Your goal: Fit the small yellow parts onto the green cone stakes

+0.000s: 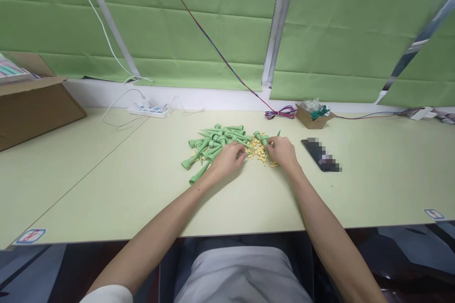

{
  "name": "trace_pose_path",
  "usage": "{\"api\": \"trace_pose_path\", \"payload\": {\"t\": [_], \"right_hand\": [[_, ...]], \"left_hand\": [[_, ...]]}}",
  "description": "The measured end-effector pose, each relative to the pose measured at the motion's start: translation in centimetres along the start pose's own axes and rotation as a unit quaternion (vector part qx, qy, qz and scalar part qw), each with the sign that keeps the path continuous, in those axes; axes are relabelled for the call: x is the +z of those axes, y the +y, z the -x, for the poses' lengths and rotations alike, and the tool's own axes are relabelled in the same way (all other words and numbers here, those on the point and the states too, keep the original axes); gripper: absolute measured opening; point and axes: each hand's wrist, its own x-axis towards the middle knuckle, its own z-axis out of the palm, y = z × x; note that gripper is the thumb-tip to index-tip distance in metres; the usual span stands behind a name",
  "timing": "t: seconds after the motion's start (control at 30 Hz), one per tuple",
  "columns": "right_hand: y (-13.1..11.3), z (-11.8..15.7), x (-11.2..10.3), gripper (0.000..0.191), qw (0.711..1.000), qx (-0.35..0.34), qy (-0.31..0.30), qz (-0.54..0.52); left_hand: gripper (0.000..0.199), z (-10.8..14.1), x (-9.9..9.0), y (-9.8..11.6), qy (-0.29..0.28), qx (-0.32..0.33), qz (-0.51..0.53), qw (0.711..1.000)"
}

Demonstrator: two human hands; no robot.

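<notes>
A loose pile of green plastic spikes [213, 144] with wide, cap-like ends lies in the middle of the table. Small yellow plastic pieces [258, 149] are scattered right of the pile. My left hand [229, 158] rests at the pile's right side with fingers curled in; what they pinch, if anything, is too small to tell. At the right edge of the yellow pieces is my right hand [282, 151], its fingers closed beside a capped green spike [263, 139]. A green tip [279, 133] shows just behind this hand. My fingers partly hide whatever lies under them.
A black phone [314, 154] lies right of my right hand. Behind it stands a small open cardboard box [313, 120] with plastic wrapping, near a coiled red-blue cable [280, 112]. A white power strip [151, 111] and a large cardboard box [35, 109] are at the left.
</notes>
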Motion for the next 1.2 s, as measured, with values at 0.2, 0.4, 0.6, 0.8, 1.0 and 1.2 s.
{"api": "trace_pose_path", "payload": {"t": [0.2,0.4,0.6,0.8,1.0,1.2], "right_hand": [[0.1,0.0,0.1,0.019,1.000,-0.001,0.014,-0.028],[-0.5,0.3,0.3,0.021,0.990,-0.046,0.050,-0.128],[-2.3,1.1,1.6,0.017,0.959,-0.169,0.005,-0.228],[-2.6,1.2,2.1,0.015,0.951,-0.183,-0.004,-0.249],[-2.6,1.3,2.2,0.016,0.952,-0.179,-0.008,-0.248],[-2.8,1.3,1.8,0.023,0.956,-0.160,0.026,-0.243]], "left_hand": [[0.009,-0.1,-1.1,-1.0,0.001,-0.029,-0.052,0.998],[0.004,0.4,-0.8,-0.6,-0.038,-0.039,-0.081,0.995],[0.009,0.4,-0.7,-0.6,-0.052,-0.033,-0.110,0.992],[0.008,0.4,-0.2,-1.0,-0.055,-0.037,-0.117,0.991],[0.008,0.5,0.1,-1.0,-0.055,-0.034,-0.117,0.991],[0.007,0.6,-0.4,-0.4,-0.028,-0.037,-0.082,0.996]]}}
